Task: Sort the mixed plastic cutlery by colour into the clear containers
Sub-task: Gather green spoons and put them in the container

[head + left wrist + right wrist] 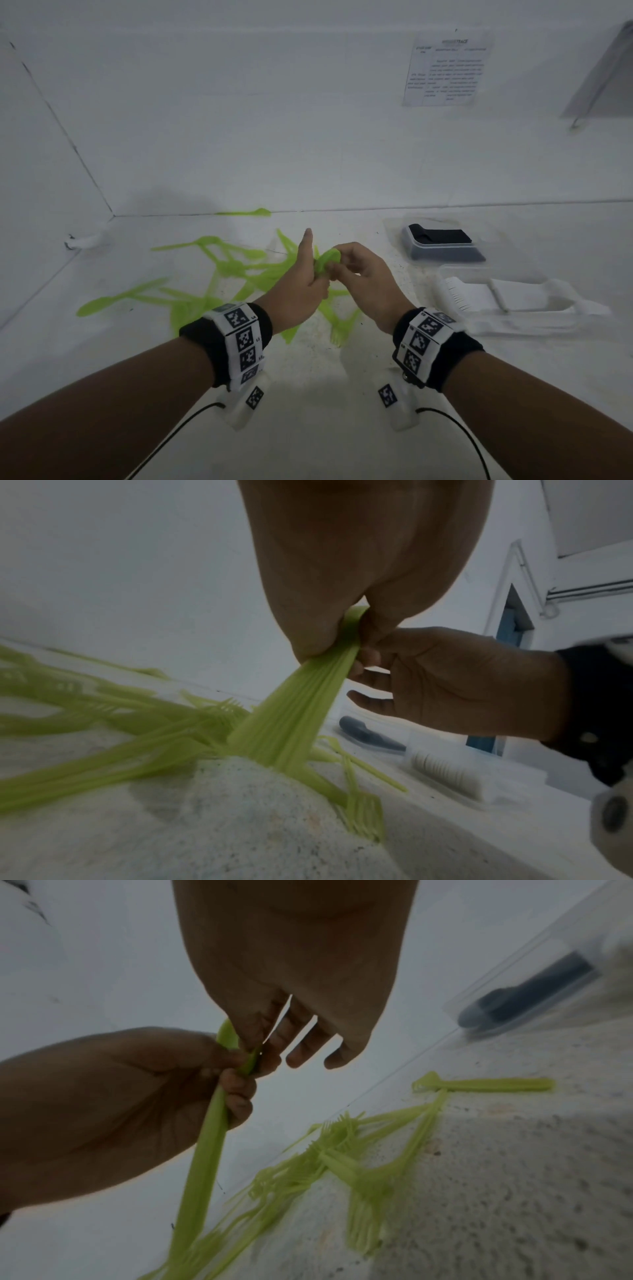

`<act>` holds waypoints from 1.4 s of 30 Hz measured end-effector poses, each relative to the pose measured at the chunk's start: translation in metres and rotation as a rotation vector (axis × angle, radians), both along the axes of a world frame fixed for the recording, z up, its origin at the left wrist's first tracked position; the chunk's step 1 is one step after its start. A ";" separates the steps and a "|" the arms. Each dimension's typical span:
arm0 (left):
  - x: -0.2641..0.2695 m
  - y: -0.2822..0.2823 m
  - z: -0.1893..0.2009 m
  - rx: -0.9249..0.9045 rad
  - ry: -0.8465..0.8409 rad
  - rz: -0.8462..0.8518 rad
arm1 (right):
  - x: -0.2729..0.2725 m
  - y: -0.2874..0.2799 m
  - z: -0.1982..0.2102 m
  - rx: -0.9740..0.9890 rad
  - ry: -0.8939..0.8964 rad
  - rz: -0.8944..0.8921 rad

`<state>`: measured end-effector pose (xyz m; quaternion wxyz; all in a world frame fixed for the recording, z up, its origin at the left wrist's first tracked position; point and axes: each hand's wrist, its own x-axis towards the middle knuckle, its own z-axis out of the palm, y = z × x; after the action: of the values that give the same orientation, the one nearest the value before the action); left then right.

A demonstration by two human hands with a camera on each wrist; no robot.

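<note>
A stack of green plastic spoons (327, 260) stands upright between both hands above the table. My left hand (313, 270) grips the stacked handles (294, 707), thumb pointing up. My right hand (342, 265) pinches the bowls at the top of the stack (227, 1039), its other fingers (304, 1047) spread loosely. Loose green forks and spoons (212, 274) lie scattered on the table below and to the left. One clear container (486, 233) at the right holds black cutlery (442, 236). A nearer clear container (479, 270) holds white cutlery (448, 294).
One green spoon (253, 213) lies against the back wall. A small white object (85, 241) sits in the left corner. A printed sheet (448, 68) hangs on the back wall. Walls close the table at the back and left.
</note>
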<state>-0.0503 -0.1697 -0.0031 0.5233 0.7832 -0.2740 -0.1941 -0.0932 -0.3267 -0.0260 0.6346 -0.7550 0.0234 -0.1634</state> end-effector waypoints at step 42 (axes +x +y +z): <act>0.046 -0.320 0.018 0.458 -0.701 -0.303 | -0.018 -0.385 0.055 -1.212 0.355 -0.062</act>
<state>-0.0042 -0.4898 0.0146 0.1773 0.8485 -0.4964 -0.0470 -0.1112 -0.7115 0.0290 0.0757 -0.9950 0.0533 -0.0381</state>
